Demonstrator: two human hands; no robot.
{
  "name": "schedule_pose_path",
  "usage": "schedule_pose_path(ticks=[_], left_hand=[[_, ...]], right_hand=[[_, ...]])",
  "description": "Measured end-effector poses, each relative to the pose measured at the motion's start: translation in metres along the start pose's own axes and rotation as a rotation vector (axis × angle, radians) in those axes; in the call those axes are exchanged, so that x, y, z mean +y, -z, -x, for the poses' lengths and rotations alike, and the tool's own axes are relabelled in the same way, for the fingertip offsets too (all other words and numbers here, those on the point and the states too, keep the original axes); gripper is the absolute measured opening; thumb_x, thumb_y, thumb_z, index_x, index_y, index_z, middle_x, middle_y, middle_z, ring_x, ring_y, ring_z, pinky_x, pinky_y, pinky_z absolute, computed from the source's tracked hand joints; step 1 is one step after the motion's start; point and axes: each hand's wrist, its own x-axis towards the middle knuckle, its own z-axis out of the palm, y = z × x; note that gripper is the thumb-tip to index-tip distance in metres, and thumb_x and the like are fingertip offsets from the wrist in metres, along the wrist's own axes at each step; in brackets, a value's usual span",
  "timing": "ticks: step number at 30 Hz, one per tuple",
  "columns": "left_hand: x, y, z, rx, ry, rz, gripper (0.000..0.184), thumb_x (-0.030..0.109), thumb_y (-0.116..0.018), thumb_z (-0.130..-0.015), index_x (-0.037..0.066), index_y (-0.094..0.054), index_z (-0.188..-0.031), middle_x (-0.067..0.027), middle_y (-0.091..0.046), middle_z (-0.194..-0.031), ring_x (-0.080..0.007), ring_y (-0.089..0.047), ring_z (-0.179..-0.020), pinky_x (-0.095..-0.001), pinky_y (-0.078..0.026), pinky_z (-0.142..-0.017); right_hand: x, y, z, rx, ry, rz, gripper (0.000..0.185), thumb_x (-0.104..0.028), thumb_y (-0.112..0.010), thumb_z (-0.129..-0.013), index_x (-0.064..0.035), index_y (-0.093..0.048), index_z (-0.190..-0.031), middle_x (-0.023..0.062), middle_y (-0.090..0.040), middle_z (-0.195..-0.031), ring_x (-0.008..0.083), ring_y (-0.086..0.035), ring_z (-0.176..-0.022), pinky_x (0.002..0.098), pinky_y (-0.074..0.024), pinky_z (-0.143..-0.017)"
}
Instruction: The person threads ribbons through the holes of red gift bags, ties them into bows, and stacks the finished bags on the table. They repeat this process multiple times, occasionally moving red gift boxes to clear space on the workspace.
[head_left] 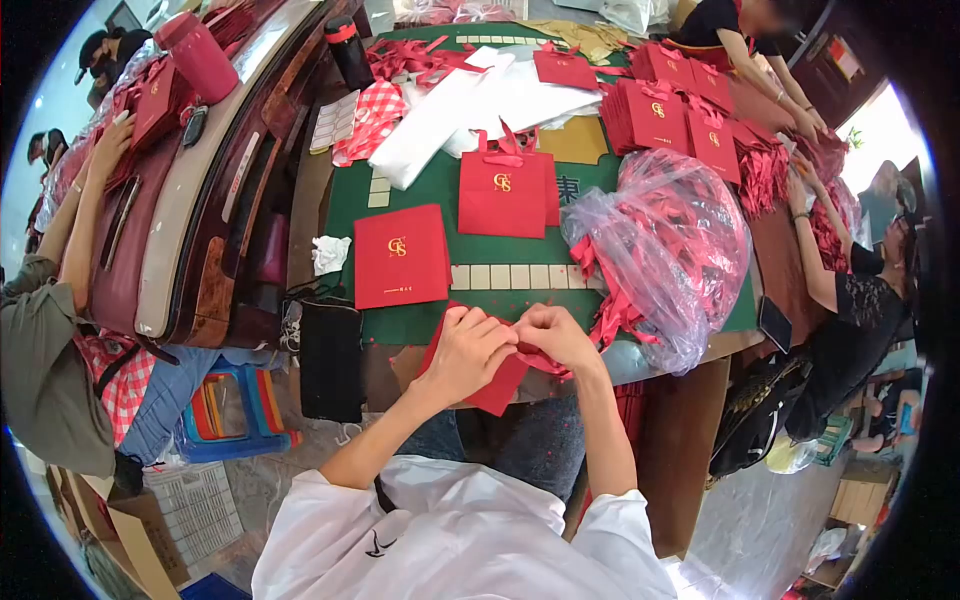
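At the near table edge, my left hand (pixel 468 350) is closed on a red paper bag (pixel 497 393) that lies tilted over my lap. Beside it, my right hand (pixel 556 338) pinches a red ribbon (pixel 546 366) at the bag's upper edge. The fingertips of both hands nearly meet, and the exact spot they grip is hidden. Just beyond my hands lies a flat red bag with a gold logo (pixel 400 256). Farther back, a red bag with ribbon handles (pixel 503 195) rests on the green table top.
A clear plastic sack of red ribbons (pixel 668 250) bulges at the right. White tiles (pixel 515 277) line the table. A crumpled tissue (pixel 330 254) and a black pouch (pixel 331 360) are at the left. Stacked red bags (pixel 655 115) stand behind. Other people work at both sides.
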Motion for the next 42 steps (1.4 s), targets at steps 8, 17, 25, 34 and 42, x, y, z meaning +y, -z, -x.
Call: schedule_pose_path(ticks=[8, 17, 25, 34, 42], left_hand=[[0.008, 0.002, 0.000, -0.056, 0.171, 0.168, 0.013, 0.016, -0.077, -0.078, 0.013, -0.066, -0.086, 0.0008, -0.064, -0.078, -0.0197, -0.057, -0.078, -0.0371, -0.035, -0.086], [-0.015, -0.004, 0.001, -0.048, 0.322, 0.102, 0.013, 0.020, -0.073, -0.081, 0.012, -0.064, -0.087, -0.0004, -0.064, -0.080, -0.0219, -0.057, -0.078, -0.0389, -0.036, -0.082], [-0.013, 0.002, 0.005, -0.100, 0.353, 0.085, 0.013, 0.016, -0.072, -0.080, 0.011, -0.062, -0.087, 0.0005, -0.063, -0.078, -0.0218, -0.057, -0.078, -0.0387, -0.036, -0.084], [-0.002, -0.022, 0.001, 0.035, 0.166, -0.193, 0.022, 0.015, -0.072, -0.078, 0.012, -0.064, -0.098, -0.0049, -0.061, -0.104, -0.0267, -0.054, -0.097, -0.0426, -0.038, -0.086], [0.018, -0.095, -0.034, -0.060, -0.034, -0.101, 0.025, 0.014, -0.073, -0.075, 0.011, -0.067, -0.099, -0.0040, -0.060, -0.094, -0.0246, -0.054, -0.095, -0.0390, -0.040, -0.083]], right_hand=[[0.018, 0.012, -0.020, 0.485, 0.082, 0.070, 0.020, -0.017, -0.070, -0.089, 0.0028, -0.072, -0.086, 0.0012, -0.068, -0.077, 0.0069, -0.058, -0.070, 0.0253, -0.0449, -0.062], [-0.031, -0.001, 0.061, 0.452, 0.304, 0.608, 0.016, -0.011, -0.074, -0.083, -0.0005, -0.070, -0.094, 0.0109, -0.061, -0.084, 0.0230, -0.064, -0.083, 0.0334, -0.0500, -0.076], [-0.014, 0.017, 0.054, 0.625, 0.099, 0.579, 0.014, -0.008, -0.070, -0.085, -0.0006, -0.070, -0.096, 0.0109, -0.069, -0.079, 0.0168, -0.066, -0.070, 0.0304, -0.0505, -0.066], [0.006, 0.055, 0.022, 0.840, 0.193, 0.608, 0.011, -0.011, -0.068, -0.088, -0.0013, -0.067, -0.094, 0.0155, -0.064, -0.080, 0.0311, -0.064, -0.071, 0.0405, -0.0492, -0.068], [-0.008, 0.033, 0.031, 0.910, 0.349, 0.705, 0.023, -0.005, -0.069, -0.084, -0.0025, -0.065, -0.106, 0.0164, -0.061, -0.105, 0.0366, -0.060, -0.098, 0.0424, -0.0477, -0.086]])
